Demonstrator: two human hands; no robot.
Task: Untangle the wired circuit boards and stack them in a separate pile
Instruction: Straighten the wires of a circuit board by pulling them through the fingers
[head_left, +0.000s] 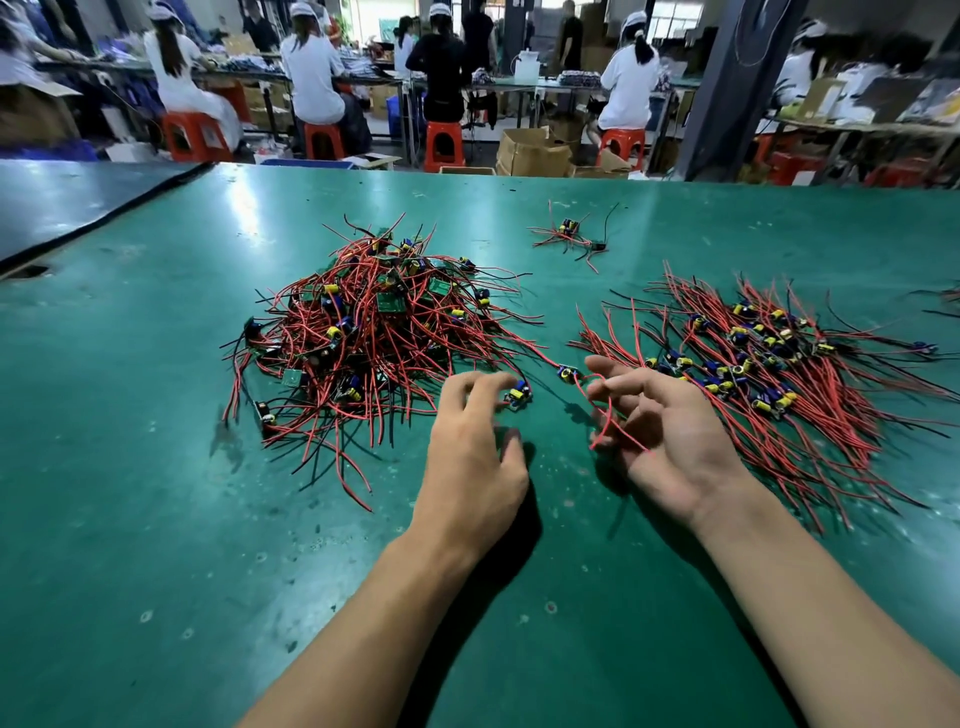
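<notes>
Roughly half done, by the look: combed pile (769, 364) lying at right on the green surface (156, 519), tangled heap (363, 332) of comparable bulk left of it, yet to sort. Small stray cluster (569, 236) farther back. Between the two, one board (519, 396) by the left hand (478, 447), fingers curled just beside it, grip impossible to confirm. Right hand (670, 431) palm up, fingers loosely bent round a red wire (618, 426) leading to a second board (568, 374) at the fingertips. No legible brand, label or writing anywhere.
</notes>
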